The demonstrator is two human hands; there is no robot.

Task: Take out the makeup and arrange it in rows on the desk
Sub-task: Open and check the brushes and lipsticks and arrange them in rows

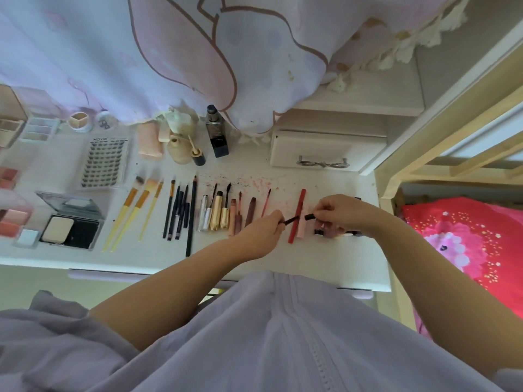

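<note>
Makeup lies in rows on the white desk (325, 258). My left hand (263, 236) pinches a thin black applicator wand (290, 220) above the row. My right hand (345, 213) holds the black end of a small tube (310, 216) close to the wand's tip. Under both hands lie a long red pencil (297, 216), a pale pink tube (301, 230) and small bottles (319, 230), partly hidden. To the left run lip tubes (250, 212), gold mascaras (216, 212), black pencils (192, 216) and yellow-handled brushes (127, 213).
Further left lie a powder compact (70, 227), a false-lash card (104, 162) and palettes (39, 125). Bottles (218, 134) stand at the back under a hanging cloth (198, 52). A small drawer unit (325, 148) sits at back right; a red bedcover (467, 244) is beside the desk.
</note>
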